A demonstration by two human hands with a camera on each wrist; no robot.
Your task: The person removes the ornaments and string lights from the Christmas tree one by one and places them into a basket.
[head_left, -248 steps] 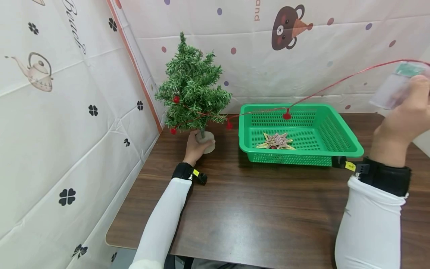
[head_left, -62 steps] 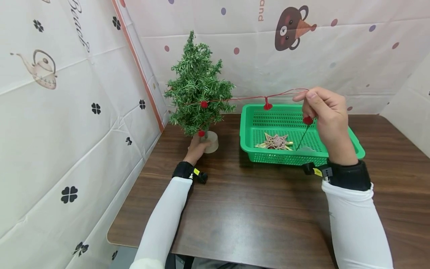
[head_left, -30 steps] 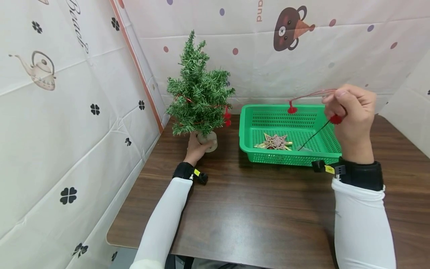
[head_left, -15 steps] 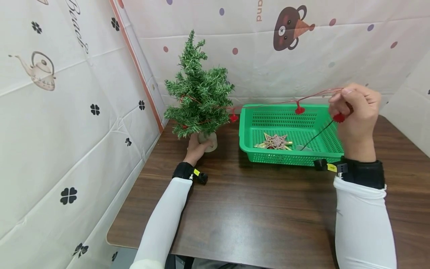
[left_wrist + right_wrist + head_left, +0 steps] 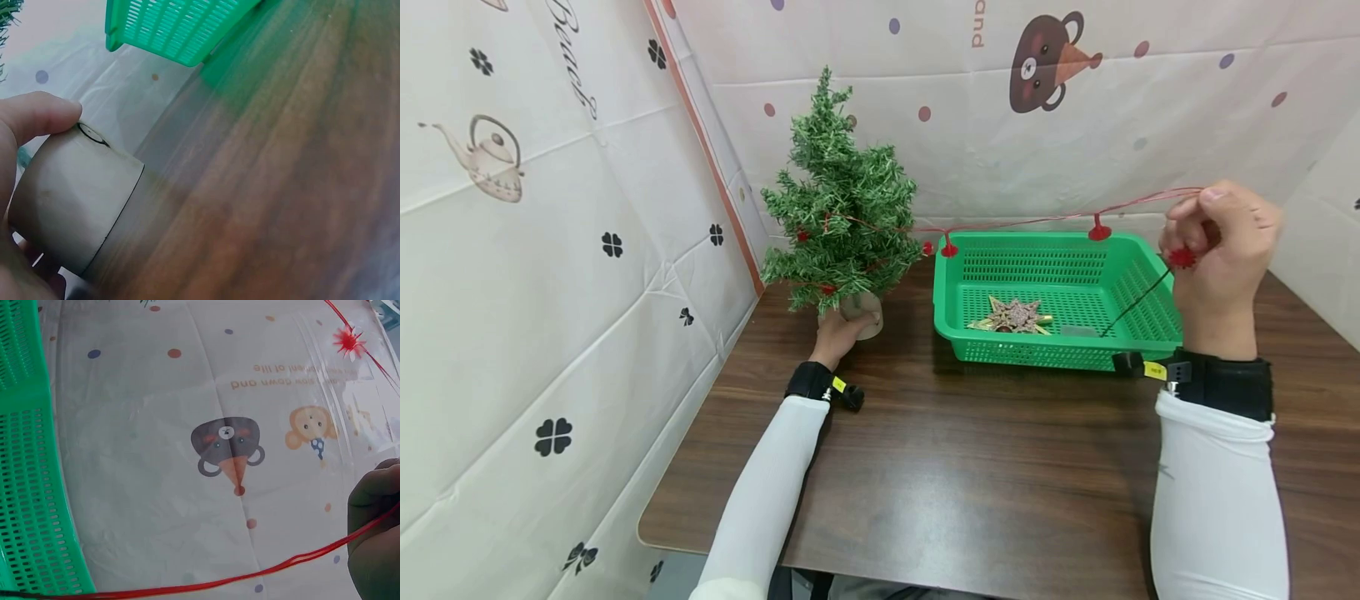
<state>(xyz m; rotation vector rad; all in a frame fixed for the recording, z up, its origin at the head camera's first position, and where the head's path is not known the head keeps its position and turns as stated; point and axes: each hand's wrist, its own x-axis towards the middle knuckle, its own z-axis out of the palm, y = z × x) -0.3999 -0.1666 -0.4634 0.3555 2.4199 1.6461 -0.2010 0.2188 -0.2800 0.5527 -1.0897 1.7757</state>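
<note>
A small green Christmas tree stands on a pale round base at the table's back left. My left hand grips that base, thumb on its upper edge in the left wrist view. A red wire garland with red spiky ornaments runs from the branches out to the right. My right hand pinches it between thumb and curled fingers, raised above the right end of the green basket. From under this hand a dark strand slants down into the basket.
Inside the basket lie a glittery star with gold points and a small translucent piece. The brown wooden table stretches in front. Printed sheets hang close behind and at the left side.
The right hand has moved from the far right edge to over the basket, then rightward again, drawing the garland out. Its clear piece now lies in the basket. The tree has turned on its base.
</note>
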